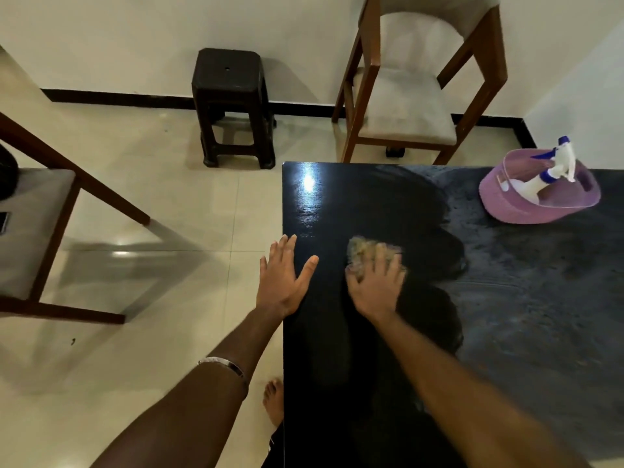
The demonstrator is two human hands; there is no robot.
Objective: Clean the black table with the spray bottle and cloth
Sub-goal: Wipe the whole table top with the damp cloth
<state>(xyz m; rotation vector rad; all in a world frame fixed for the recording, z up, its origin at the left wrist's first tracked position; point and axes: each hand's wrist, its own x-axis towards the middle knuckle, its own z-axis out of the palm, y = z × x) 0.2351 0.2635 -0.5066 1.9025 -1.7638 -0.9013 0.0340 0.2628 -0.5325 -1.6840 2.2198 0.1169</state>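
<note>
Black desk (337, 204) half wiped: right hand (376, 288) presses the yellowish cloth (359, 249), fingers curled; left hand (282, 282) rests flat, fingers spread. Next, probably the streaky right side.

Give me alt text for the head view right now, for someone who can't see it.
The right hand presses a yellowish cloth on the black table, while the left hand rests flat on the table's left edge. A spray bottle lies in a purple basket at the far right, where the surface looks streaky.
</note>
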